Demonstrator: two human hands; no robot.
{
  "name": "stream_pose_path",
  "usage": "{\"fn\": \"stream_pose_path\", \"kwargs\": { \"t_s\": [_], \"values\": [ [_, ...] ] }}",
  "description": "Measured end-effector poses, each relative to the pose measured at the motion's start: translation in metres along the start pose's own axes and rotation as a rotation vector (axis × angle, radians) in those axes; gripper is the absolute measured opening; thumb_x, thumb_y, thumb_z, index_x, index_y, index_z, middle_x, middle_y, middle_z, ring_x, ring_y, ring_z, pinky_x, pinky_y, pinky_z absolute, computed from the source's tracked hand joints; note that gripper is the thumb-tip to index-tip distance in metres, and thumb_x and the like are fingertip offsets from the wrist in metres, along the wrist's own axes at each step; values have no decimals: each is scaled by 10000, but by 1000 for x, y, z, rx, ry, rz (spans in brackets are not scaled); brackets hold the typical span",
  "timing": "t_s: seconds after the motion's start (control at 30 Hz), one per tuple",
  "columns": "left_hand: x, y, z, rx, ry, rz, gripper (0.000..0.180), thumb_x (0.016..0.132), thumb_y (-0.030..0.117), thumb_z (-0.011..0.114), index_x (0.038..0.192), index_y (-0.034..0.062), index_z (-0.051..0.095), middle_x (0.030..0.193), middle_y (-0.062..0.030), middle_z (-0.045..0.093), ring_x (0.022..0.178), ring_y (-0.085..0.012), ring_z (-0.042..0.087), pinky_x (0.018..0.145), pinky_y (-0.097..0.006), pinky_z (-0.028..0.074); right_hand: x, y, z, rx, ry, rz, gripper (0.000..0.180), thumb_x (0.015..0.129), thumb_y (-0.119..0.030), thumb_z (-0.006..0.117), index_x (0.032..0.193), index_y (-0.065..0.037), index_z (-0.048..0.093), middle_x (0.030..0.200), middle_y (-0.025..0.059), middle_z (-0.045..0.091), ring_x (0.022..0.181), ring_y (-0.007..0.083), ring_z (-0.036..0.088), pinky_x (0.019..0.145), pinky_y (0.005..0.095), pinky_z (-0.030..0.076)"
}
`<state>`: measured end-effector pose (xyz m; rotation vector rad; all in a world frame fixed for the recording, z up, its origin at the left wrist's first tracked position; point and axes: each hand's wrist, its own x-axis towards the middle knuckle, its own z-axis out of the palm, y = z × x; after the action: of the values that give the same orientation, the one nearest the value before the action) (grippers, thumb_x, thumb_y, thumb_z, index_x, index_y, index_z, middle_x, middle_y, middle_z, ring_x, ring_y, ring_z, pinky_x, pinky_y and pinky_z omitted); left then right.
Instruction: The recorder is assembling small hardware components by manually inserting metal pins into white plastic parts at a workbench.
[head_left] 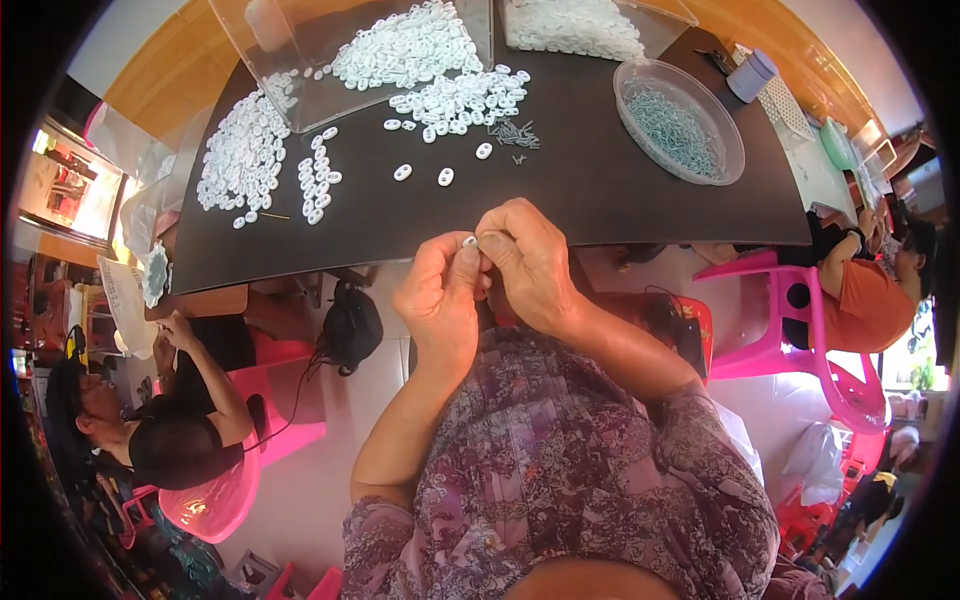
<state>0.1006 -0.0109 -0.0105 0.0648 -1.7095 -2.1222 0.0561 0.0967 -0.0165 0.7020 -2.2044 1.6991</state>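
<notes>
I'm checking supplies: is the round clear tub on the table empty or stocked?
Stocked: the tub holds thin grey-green pieces, spread over most of its bottom. Depth: cannot tell.

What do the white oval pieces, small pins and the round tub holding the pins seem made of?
White oval pieces: probably moulded plastic, smooth, uniformly white and alike. Small pins: perhaps metal, slim and grey-green; too small to judge finish. Round tub: likely clear, glossy plastic, given its see-through wall.
</notes>
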Motion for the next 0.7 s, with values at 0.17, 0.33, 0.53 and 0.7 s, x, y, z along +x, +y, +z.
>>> {"fn": "stream_pose_path", "kwargs": {
  "t_s": [0.17,0.33,0.53,0.7],
  "values": [
    [6,-4,-6,-17,8,-106,106,909,54,592,939,-43,622,750,-62,636,589,-86,558,508,-212,464,6,3,0,-44,-55,-37,40,845,-7,566,822,-22,536,763,105,551,693,270,545,614,364,448],
    [13,-4,-10,-131,-31,-196,96,917,51,582,971,-22,614,800,-36,628,652,-67,552,571,-183,453,16,-1,-8,20,-110,40,32,853,-19,563,821,-15,563,755,93,559,686,249,551,613,358,450],
    [19,-8,-7,-144,-20,-172,108,910,51,589,957,-43,613,782,-58,630,625,-87,557,549,-204,464,25,3,-6,87,-149,147,56,841,-36,570,793,-7,573,713,98,558,652,244,547,606,350,451],
    [16,-13,-9,-169,-35,-189,100,925,47,568,973,-31,608,812,-45,621,670,-73,545,602,-191,459,28,9,-7,-92,-197,-41,44,834,-10,570,799,13,582,738,87,550,634,180,538,565,307,429]
  ]
}}
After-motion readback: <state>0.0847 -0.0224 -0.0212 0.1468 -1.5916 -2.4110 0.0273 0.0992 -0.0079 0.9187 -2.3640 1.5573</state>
